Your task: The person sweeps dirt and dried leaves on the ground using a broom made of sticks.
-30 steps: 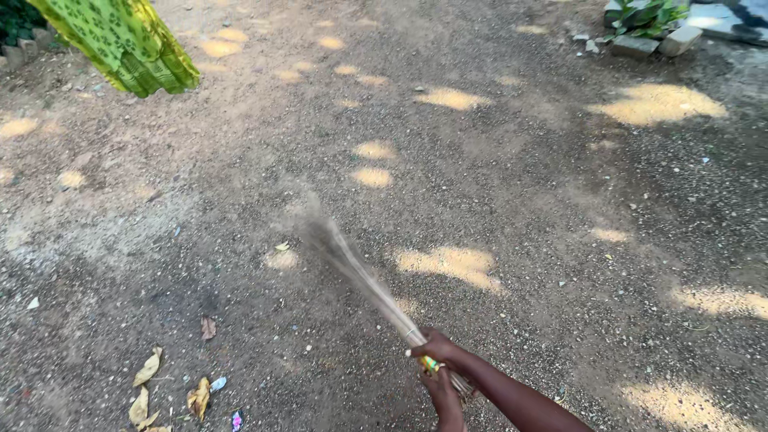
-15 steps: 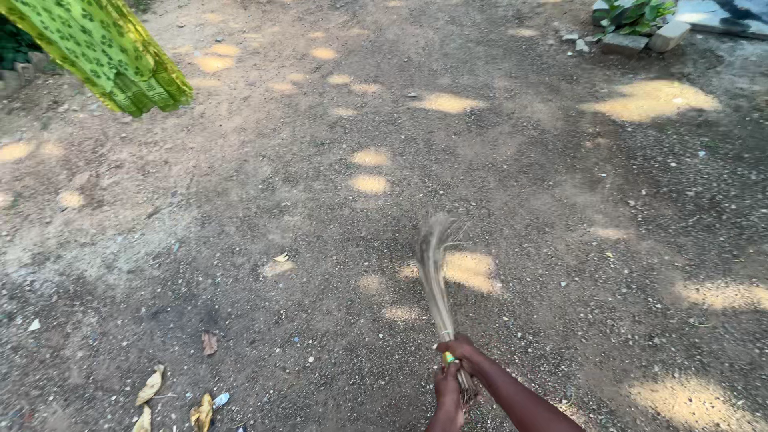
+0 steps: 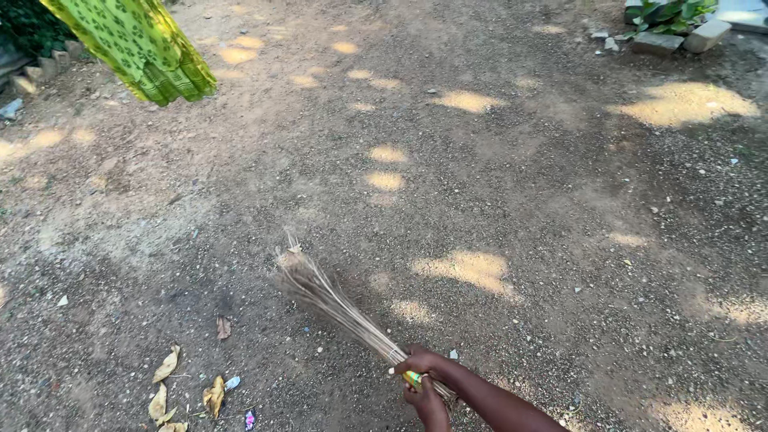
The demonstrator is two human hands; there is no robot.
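A broom of thin brown sticks (image 3: 324, 296) lies low over the dirt ground, its splayed tips pointing up and to the left near the middle of the view. A green and yellow band wraps its handle end. My right hand (image 3: 430, 366) grips the broom at that band, with the forearm coming in from the bottom right. My left hand (image 3: 429, 406) closes around the end of the handle just below the right hand, partly cut off by the bottom edge.
Dry yellow leaves (image 3: 166, 366) and small litter scraps (image 3: 232, 383) lie at the lower left. A green patterned cloth (image 3: 144, 48) hangs in at the top left. Bricks and a leafy plant (image 3: 668, 24) sit at the top right; stones (image 3: 40, 68) line the far left.
The broom swung from pointing up-left to nearly straight up, then back to the left. Its tips now rest lower and nearer the leaves. Both hands kept their grip.
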